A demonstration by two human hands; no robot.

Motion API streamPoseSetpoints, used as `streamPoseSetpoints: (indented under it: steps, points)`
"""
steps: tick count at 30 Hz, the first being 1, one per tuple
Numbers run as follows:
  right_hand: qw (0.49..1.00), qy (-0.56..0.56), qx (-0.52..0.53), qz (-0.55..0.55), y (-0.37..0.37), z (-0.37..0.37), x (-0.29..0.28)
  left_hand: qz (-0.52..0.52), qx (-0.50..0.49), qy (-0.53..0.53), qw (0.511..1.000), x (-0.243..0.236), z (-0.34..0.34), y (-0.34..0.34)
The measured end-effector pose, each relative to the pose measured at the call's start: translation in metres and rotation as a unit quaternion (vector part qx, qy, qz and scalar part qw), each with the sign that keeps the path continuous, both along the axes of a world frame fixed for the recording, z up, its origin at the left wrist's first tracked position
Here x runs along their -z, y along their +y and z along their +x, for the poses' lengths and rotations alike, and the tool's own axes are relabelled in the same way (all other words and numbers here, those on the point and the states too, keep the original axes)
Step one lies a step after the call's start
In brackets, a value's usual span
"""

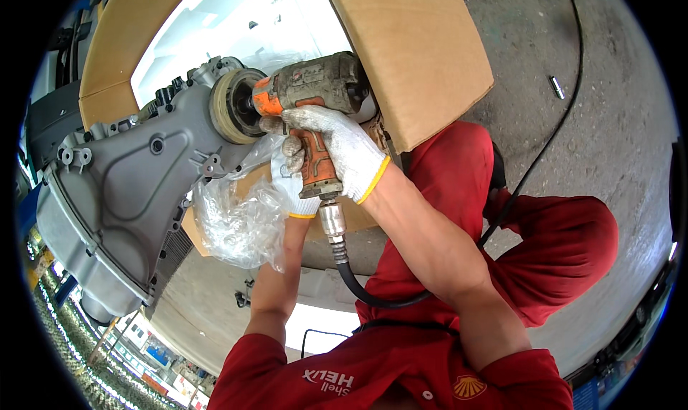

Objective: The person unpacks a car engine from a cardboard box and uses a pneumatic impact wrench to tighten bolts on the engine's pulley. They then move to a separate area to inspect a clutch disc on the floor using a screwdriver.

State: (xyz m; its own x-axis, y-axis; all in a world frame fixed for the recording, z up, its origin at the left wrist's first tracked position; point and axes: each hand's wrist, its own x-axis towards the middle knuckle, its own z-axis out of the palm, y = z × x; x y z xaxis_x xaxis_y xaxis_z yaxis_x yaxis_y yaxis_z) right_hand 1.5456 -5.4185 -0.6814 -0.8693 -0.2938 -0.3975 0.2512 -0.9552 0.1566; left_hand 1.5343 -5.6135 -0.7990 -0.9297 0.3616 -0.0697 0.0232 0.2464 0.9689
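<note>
My gloved right hand grips the orange handle of a worn pneumatic impact wrench, whose nose is at the pale, ribbed pulley on a grey engine. An air hose hangs from the handle's metal fitting. My gloved left hand is lower, behind the wrench handle and beside crumpled clear plastic; its fingers are mostly hidden.
A cardboard box with a white liner surrounds the engine's back. My red-trousered legs are bent at the right on grey concrete. A small metal cylinder lies there near the curving hose.
</note>
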Motion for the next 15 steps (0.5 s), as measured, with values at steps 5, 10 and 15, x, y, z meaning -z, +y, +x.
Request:
streamPoseSetpoints:
  steps: [5,10,15]
  points:
    - [0.996,-0.014,-0.001,0.093,-0.007,-0.002,0.003,0.092,-0.033,-0.084,0.992,0.007,0.001,-0.006]
    - [1.0,-0.01,-0.006,-0.029,-0.001,0.0,-0.001,0.028,-0.011,-0.017,0.999,0.024,-0.003,-0.015]
    - [0.999,-0.009,-0.012,0.042,-0.002,-0.001,0.002,0.165,-0.024,-0.174,0.971,0.019,-0.009,-0.014]
